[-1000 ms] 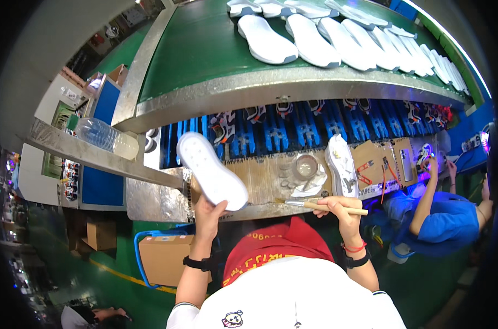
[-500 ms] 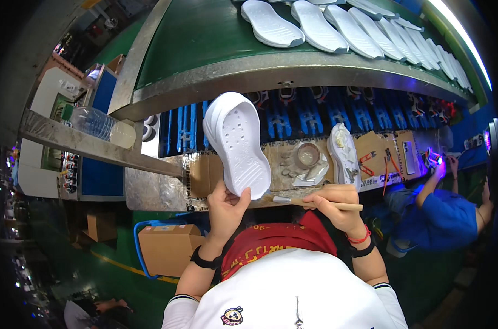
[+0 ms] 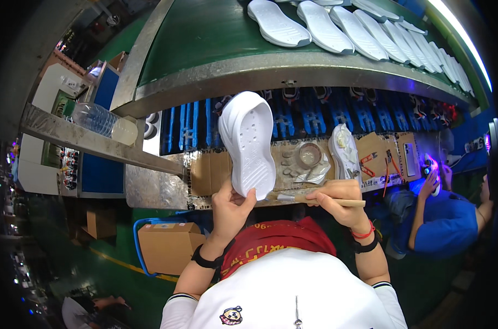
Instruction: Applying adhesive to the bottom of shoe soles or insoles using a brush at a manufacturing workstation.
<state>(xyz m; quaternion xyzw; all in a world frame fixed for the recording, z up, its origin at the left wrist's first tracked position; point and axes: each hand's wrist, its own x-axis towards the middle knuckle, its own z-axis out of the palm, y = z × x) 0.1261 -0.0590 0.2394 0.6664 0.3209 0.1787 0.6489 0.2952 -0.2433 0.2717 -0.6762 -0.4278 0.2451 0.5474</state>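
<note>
A white shoe sole point(image 3: 252, 145) stands tilted up in front of me, its hollow inner side with small holes facing me. My left hand point(image 3: 231, 213) grips its lower end, thumb on the inner face. In my right hand point(image 3: 341, 204) is a paintbrush point(image 3: 350, 203) with a wooden handle, its bristle end pointing left, close to the sole's lower right edge; I cannot tell whether they touch. Behind the brush, a round bowl point(image 3: 309, 156) with pale contents sits on the bench beside another white sole point(image 3: 345, 153) that has scraps lying in it.
Several white soles point(image 3: 325, 27) lie on a green conveyor point(image 3: 205, 38) above the bench. Blue racks point(image 3: 314, 118) run beneath it. Pliers point(image 3: 368, 163) and a phone point(image 3: 409, 159) lie at right. A co-worker in blue point(image 3: 446, 222) sits further right. A cardboard box point(image 3: 169, 247) stands low at left.
The sole in my left hand has shifted right and turned more upright. My right hand and the brush have moved slightly right. The co-worker's arms have changed position.
</note>
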